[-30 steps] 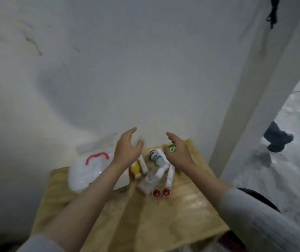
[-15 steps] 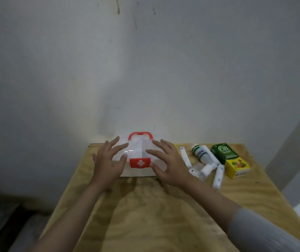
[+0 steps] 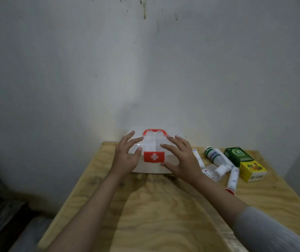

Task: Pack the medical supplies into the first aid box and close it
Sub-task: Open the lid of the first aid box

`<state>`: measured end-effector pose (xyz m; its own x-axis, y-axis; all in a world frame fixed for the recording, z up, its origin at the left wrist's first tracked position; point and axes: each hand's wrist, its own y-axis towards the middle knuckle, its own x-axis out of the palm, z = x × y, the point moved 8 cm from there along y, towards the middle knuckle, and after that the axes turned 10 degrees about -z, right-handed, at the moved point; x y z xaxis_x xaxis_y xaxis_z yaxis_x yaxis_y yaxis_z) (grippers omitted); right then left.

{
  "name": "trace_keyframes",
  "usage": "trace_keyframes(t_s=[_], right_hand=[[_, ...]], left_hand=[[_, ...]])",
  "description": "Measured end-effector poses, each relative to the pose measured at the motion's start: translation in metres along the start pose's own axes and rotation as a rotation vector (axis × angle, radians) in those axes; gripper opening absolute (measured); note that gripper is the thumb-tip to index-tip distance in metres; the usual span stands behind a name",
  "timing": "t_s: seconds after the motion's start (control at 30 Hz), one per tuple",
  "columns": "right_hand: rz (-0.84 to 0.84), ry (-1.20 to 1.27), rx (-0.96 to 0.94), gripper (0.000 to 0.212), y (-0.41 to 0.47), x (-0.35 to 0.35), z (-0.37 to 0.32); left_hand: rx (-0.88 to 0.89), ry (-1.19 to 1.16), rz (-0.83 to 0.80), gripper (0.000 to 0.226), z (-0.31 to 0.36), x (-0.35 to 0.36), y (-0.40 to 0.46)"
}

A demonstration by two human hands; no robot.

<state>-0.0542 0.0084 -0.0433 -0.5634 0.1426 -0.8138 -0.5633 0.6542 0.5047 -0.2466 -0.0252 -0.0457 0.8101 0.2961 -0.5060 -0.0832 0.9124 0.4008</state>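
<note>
A white first aid box point(image 3: 152, 142) with a red handle and a red clasp bearing a white cross stands shut at the back of the wooden table, against the wall. My left hand point(image 3: 126, 157) lies spread on its left front, fingers apart. My right hand point(image 3: 180, 159) lies spread on its right front, thumb below the clasp. Right of the box lie the supplies: a white bottle with a green cap point(image 3: 214, 156), a green and yellow carton point(image 3: 245, 163), a white tube with a red cap point(image 3: 233, 178), a smaller white tube point(image 3: 198, 158) and a small clear bottle point(image 3: 218, 172).
The plywood table point(image 3: 163, 215) reaches toward me, its left edge falling to a dark floor point(image 3: 4, 215). A stained white wall point(image 3: 145, 70) rises right behind the box.
My view has swung from the right side onto the box. Both hands have moved from above the supplies to the front of the box, then slid slightly up its lid.
</note>
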Motion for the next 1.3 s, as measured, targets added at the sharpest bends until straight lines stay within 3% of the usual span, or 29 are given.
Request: trace_keyframes(t_s=[0.27, 0.4, 0.63, 0.93, 1.1, 1.3], right_hand=[[-0.026, -0.077, -0.076, 0.059, -0.002, 0.000, -0.002], [0.052, -0.010, -0.086, 0.052, -0.002, -0.008, -0.004], [0.126, 0.256, 0.235, 0.057, 0.001, -0.005, 0.026], [0.089, 0.343, 0.269, 0.048, 0.005, 0.001, 0.031], [0.090, 0.324, 0.288, 0.044, 0.008, -0.010, 0.028], [0.249, 0.345, 0.321, 0.041, 0.031, -0.050, 0.027]], left_hand=[[-0.008, 0.010, -0.020, 0.031, -0.005, 0.000, 0.001], [0.023, 0.011, -0.033, 0.035, -0.005, 0.000, 0.002], [-0.016, 0.035, -0.086, 0.060, -0.017, 0.011, -0.009], [-0.104, 0.120, -0.074, 0.099, -0.025, 0.013, -0.009], [-0.084, -0.004, -0.004, 0.108, -0.026, 0.009, -0.013], [-0.093, -0.083, 0.021, 0.119, -0.028, 0.005, -0.017]])
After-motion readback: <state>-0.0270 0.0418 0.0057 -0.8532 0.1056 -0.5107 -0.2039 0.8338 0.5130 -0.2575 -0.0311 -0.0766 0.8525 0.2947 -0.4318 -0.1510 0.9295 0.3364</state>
